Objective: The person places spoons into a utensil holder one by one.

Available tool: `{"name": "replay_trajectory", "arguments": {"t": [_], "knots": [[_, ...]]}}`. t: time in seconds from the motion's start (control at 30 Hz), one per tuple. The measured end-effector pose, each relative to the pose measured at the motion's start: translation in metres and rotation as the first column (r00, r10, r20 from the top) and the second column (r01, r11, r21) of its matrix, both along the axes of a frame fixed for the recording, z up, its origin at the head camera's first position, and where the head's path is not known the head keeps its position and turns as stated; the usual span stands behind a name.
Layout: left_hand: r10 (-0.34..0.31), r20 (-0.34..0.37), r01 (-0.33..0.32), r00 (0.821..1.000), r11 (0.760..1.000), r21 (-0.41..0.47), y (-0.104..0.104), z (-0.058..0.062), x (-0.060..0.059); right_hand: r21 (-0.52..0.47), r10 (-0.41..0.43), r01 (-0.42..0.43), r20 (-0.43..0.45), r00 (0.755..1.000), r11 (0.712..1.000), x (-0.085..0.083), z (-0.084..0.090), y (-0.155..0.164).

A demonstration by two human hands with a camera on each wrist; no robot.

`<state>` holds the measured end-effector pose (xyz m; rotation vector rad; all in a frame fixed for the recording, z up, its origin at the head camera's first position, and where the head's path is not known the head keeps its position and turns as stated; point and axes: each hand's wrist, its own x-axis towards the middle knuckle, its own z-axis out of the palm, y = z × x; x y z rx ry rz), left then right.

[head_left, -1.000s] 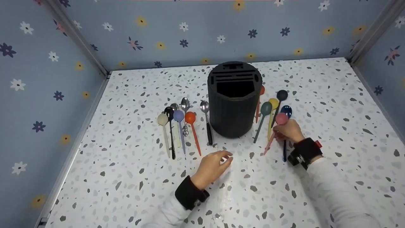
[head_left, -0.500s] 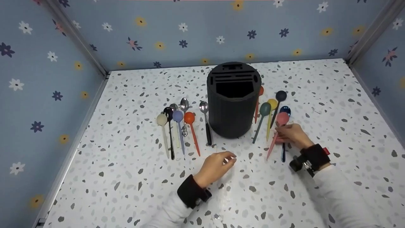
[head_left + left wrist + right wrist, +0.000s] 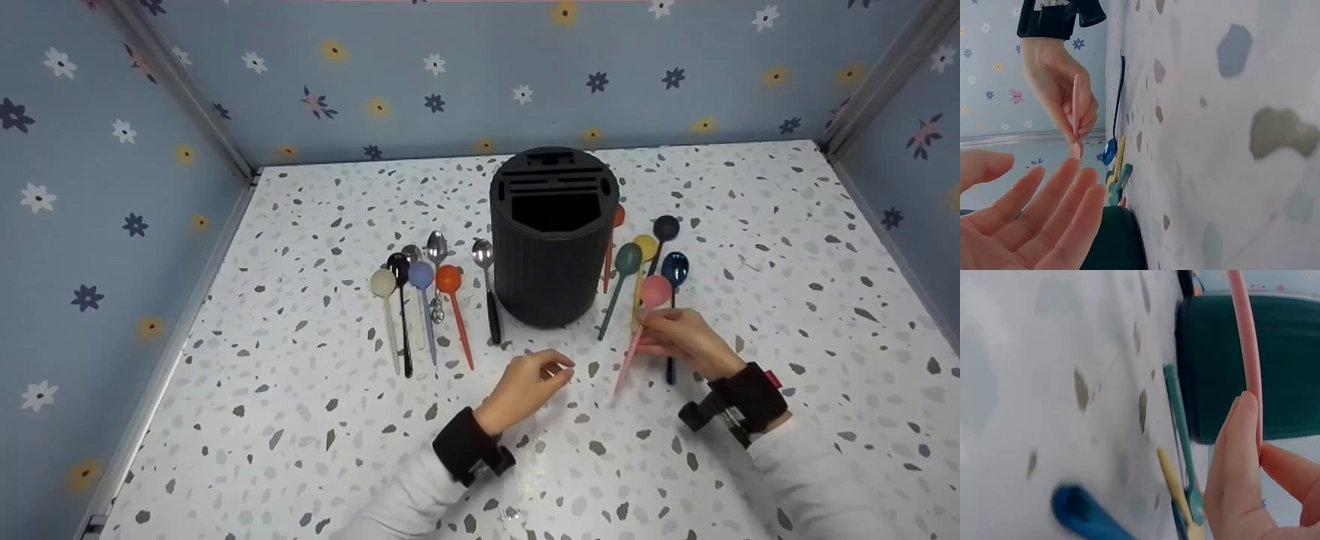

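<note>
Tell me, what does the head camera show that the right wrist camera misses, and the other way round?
Only the head view shows the left hand, holding nothing, and the row of spoons left of the black holder, along with its slotted top and the flowered walls. Only the right wrist view shows, up close, the fingertips pressed against the pink spoon's handle. Both show the right hand pinching that pink spoon, lifted off the table, the holder, and the green spoon, yellow spoon and blue spoon lying beside it.
</note>
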<state>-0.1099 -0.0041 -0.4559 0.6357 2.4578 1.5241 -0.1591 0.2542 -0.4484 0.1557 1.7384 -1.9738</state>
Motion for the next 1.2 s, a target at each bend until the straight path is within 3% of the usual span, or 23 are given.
{"name": "replay_trajectory", "arguments": {"t": [0.1, 0.2, 0.4, 0.57, 0.73, 0.87, 1.2], "knots": [[-0.004, 0.095, -0.003, 0.995, 0.997, 0.073, 0.005, 0.0, -0.001, -0.013, -0.003, 0.003, -0.013, 1.0, 1.0, 0.006, 0.001, -0.006], [-0.014, 0.199, -0.015, 0.98, 0.989, 0.144, 0.01, -0.001, -0.002, -0.018, -0.02, 0.02, -0.01, 1.0, 1.0, 0.012, 0.003, -0.014], [-0.069, 0.38, -0.033, 0.922, 0.966, 0.256, 0.018, -0.001, -0.002, 0.009, -0.02, 0.02, -0.006, 1.0, 1.0, 0.022, 0.007, -0.028], [-0.111, 0.473, -0.068, 0.874, 0.936, 0.344, 0.022, 0.001, -0.001, -0.01, -0.019, 0.019, -0.009, 1.0, 1.0, 0.028, 0.01, -0.034], [-0.124, 0.521, -0.105, 0.844, 0.916, 0.388, 0.026, 0.005, 0.003, -0.042, -0.012, 0.011, -0.024, 1.0, 0.999, 0.033, 0.013, -0.037], [-0.122, 0.543, -0.115, 0.831, 0.917, 0.383, 0.027, 0.009, 0.004, -0.051, -0.001, -0.001, -0.032, 1.0, 0.999, 0.035, 0.017, -0.039], [-0.135, 0.534, -0.082, 0.835, 0.929, 0.362, 0.027, 0.024, 0.001, -0.025, 0.01, -0.011, -0.059, 0.998, 1.0, 0.033, 0.036, -0.039]]}}
